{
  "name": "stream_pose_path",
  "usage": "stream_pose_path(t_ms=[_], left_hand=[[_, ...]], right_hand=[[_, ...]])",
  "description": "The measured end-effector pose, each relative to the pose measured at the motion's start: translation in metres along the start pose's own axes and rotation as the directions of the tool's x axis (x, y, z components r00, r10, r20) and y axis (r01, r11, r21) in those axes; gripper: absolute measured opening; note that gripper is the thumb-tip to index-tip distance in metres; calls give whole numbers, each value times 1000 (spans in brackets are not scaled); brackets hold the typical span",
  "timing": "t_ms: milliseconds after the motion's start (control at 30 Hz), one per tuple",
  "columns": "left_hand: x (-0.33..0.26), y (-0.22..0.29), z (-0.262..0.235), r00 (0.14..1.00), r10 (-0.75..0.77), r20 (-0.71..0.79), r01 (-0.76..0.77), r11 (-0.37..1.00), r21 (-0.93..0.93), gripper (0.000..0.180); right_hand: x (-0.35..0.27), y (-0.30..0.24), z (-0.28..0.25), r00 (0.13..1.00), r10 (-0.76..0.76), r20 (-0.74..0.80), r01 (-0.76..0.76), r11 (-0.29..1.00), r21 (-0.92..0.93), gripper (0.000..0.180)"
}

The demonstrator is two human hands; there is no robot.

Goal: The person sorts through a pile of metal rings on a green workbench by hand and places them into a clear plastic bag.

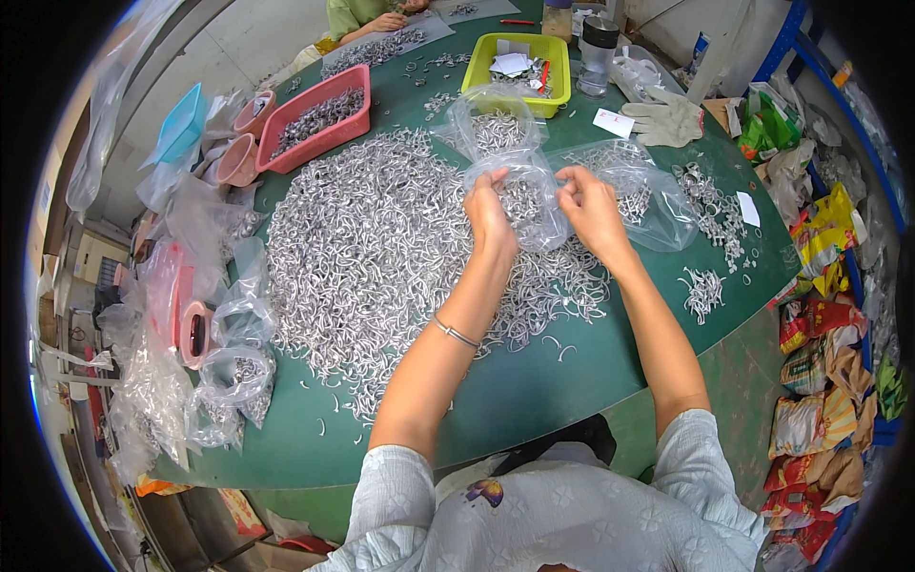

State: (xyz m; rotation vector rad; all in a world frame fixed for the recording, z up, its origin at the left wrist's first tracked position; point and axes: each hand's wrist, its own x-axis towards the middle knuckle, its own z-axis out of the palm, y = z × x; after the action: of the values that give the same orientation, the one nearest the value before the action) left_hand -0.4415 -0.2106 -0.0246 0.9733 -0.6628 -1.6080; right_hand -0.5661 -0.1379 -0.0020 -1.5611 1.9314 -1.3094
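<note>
While your left hand (pixel 488 212) and right hand (pixel 589 205) pinch the top edges of a small clear plastic bag (pixel 527 200), fingers closed on the thin crinkled film, the bag hangs between them above the green table (pixel 534 381), holding a small clump of bent metal hooks. Below and to your left spreads a large pile of shiny curved hooks (pixel 372 248). Beyond the bag lie two more clear bags, partly filled. Farther off sit a pink rectangular tray (pixel 319 119), a yellow-green bin (pixel 519 67) and a pale work glove (pixel 667 119).
</note>
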Motion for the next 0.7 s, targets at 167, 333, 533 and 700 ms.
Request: stream_pose_path(t_ms=[167, 333, 533, 700], left_hand=[[-5, 13, 4, 971, 88, 222, -96, 995, 25, 35], [5, 23, -1, 916, 96, 389, -174, 970, 172, 39], [-3, 42, -6, 896, -6, 444, -147, 939, 310, 36], [-5, 41, -28, 892, 273, 360, -452, 554, 699, 41]], right_hand=[[4, -11, 7, 998, 41, 51, -35, 992, -118, 24], [17, -1, 11, 1000, 28, -2, -27, 977, -209, 12], [17, -11, -7, 997, 28, -75, -43, 978, -206, 14], [19, -14, -21, 993, 8, -120, -30, 982, -186, 16]])
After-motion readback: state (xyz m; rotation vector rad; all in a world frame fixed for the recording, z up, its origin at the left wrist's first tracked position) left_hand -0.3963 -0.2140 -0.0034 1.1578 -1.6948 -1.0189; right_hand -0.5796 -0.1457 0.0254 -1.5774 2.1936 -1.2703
